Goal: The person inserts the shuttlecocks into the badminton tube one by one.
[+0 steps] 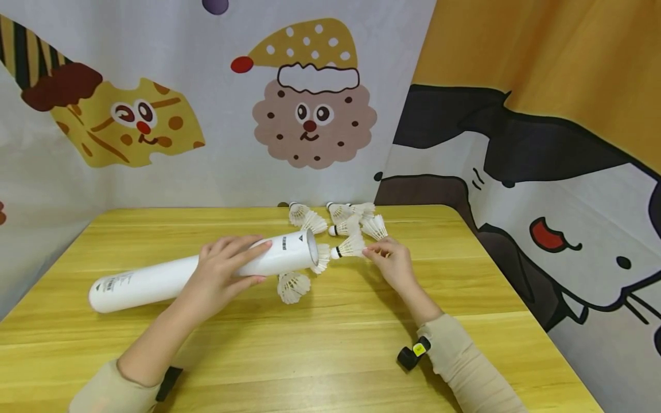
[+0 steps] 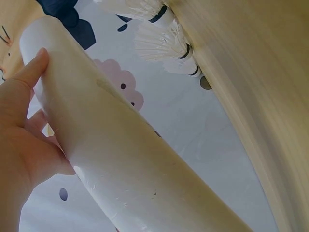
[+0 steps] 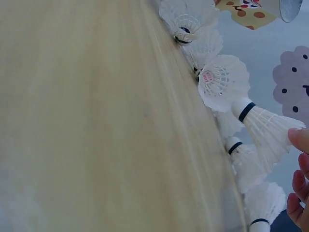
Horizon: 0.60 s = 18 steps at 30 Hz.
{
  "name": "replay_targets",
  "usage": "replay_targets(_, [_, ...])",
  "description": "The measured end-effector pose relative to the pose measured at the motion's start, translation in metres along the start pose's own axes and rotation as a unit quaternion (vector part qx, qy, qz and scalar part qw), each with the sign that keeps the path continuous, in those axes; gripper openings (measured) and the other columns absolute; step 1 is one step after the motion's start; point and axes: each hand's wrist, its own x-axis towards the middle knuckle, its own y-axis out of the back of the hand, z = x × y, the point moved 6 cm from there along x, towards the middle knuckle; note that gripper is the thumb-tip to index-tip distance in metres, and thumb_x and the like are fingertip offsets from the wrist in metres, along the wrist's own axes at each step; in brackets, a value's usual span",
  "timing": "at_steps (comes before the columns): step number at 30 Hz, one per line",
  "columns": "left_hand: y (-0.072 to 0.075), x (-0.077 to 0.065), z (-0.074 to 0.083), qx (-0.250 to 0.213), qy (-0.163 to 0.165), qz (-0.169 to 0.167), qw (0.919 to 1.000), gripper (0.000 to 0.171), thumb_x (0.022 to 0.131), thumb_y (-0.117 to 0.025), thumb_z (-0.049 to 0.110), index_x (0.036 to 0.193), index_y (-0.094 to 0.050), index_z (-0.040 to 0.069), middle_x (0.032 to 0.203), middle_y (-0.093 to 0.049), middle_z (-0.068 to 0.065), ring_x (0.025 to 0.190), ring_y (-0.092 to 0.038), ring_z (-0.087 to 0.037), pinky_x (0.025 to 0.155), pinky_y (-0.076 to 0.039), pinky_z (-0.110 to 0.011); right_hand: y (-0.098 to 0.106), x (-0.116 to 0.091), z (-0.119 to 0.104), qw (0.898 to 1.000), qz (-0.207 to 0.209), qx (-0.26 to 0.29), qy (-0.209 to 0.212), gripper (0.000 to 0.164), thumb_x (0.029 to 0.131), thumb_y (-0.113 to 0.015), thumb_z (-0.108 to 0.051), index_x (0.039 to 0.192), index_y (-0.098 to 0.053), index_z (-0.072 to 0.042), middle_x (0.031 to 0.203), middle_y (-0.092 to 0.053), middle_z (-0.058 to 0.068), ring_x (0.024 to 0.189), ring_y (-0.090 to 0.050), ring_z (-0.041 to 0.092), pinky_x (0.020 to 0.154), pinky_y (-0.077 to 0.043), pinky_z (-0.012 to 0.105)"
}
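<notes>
A long white tube (image 1: pixel 155 282) lies slantwise in my left hand (image 1: pixel 219 275), its fingers and thumb wrapped around it near the open end, which faces right. In the left wrist view the tube (image 2: pixel 111 125) fills the middle, with my thumb and fingers along its side. My right hand (image 1: pixel 393 265) pinches a white feather shuttlecock (image 1: pixel 351 246) by the edge of its skirt, its cork pointing left toward the tube's mouth. The right wrist view shows this shuttlecock (image 3: pixel 268 128) with its dark band, held above others.
Several loose shuttlecocks (image 1: pixel 338 213) are grouped at the back of the wooden table (image 1: pixel 320 361). One shuttlecock (image 1: pixel 293 287) lies just below the tube's open end. A printed curtain (image 1: pixel 222 172) hangs behind the table's far edge.
</notes>
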Motion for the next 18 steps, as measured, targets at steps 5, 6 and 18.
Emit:
replay_targets(5, [-0.001, 0.0, 0.0, 0.001, 0.0, -0.003, 1.0, 0.074, 0.071, -0.083, 0.019, 0.138, -0.054, 0.023, 0.134, -0.054, -0.007, 0.115, -0.048, -0.032, 0.087, -0.031, -0.057, 0.007, 0.002, -0.007, 1.0, 0.014, 0.012, -0.012, 0.007, 0.08, -0.078, -0.007, 0.079, -0.076, -0.001, 0.077, -0.064, 0.005, 0.065, -0.049, 0.017, 0.056, -0.038, 0.022])
replay_targets(6, [-0.001, 0.0, 0.0, 0.001, 0.0, -0.004, 1.0, 0.074, 0.071, -0.083, 0.019, 0.138, -0.054, 0.023, 0.134, -0.054, -0.006, 0.115, -0.048, -0.032, 0.088, -0.031, -0.057, 0.009, 0.003, -0.008, 1.0, 0.016, 0.015, -0.017, 0.007, 0.08, -0.078, -0.008, 0.08, -0.076, -0.002, 0.078, -0.064, 0.005, 0.066, -0.05, 0.017, 0.056, -0.038, 0.023])
replay_targets(18, [0.0, -0.001, 0.001, 0.0, -0.001, -0.004, 1.0, 0.066, 0.077, -0.078, 0.031, 0.137, -0.054, 0.021, 0.135, -0.054, -0.007, 0.114, -0.048, -0.032, 0.087, -0.032, -0.057, 0.027, 0.007, -0.049, 0.996, 0.05, 0.077, -0.004, 0.008, 0.079, -0.077, 0.0, 0.082, -0.074, 0.006, 0.077, -0.061, 0.013, 0.062, -0.047, 0.01, 0.054, -0.037, 0.023])
